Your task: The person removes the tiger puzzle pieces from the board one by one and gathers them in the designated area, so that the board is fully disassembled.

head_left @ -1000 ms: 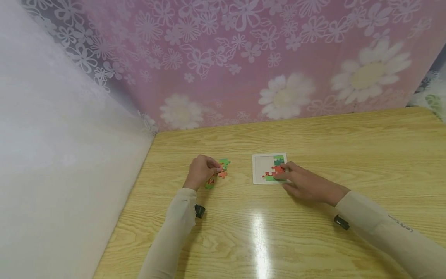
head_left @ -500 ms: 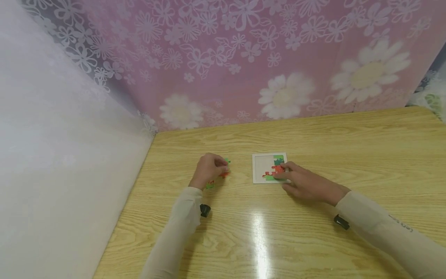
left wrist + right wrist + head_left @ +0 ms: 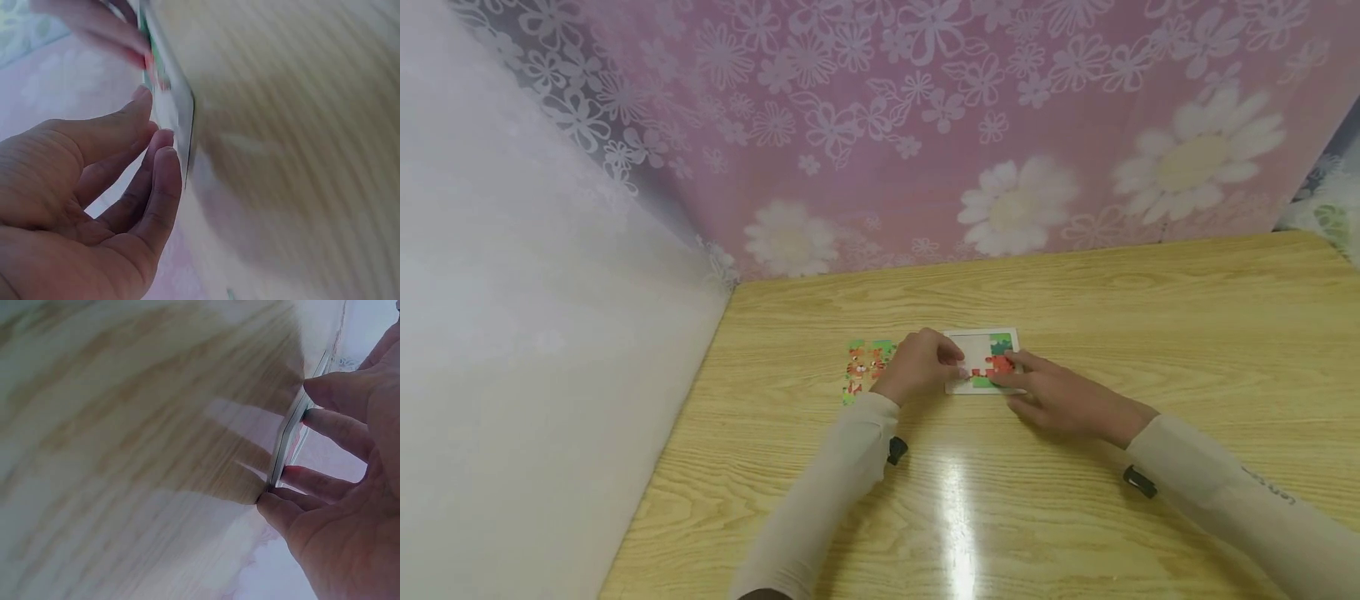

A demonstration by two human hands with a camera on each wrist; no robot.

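Note:
My left hand (image 3: 921,365) is over the left edge of a white puzzle frame (image 3: 958,389), its thumb and fingertips drawn together. It seems to pinch a small puzzle piece, mostly hidden by the fingers. In the left wrist view, the left hand (image 3: 119,187) is close beside the frame's edge (image 3: 184,109). My right hand (image 3: 1056,400) holds the frame's right side. In the right wrist view, that hand (image 3: 344,481) has some fingertips on the frame's face and others against its rim (image 3: 284,440). Red-and-green pieces (image 3: 982,381) lie along the frame's right and lower sides, partly covered by right fingers.
Left of the frame, several loose tiger-picture pieces (image 3: 857,367) lie grouped on the wooden table (image 3: 1037,517), partly hidden by my left hand. A floral curtain (image 3: 880,150) hangs behind the table, and a white surface (image 3: 550,350) borders it on the left.
My left hand has moved right from the loose pieces to the frame's left edge, uncovering the tiger pieces. My right hand stays on the frame.

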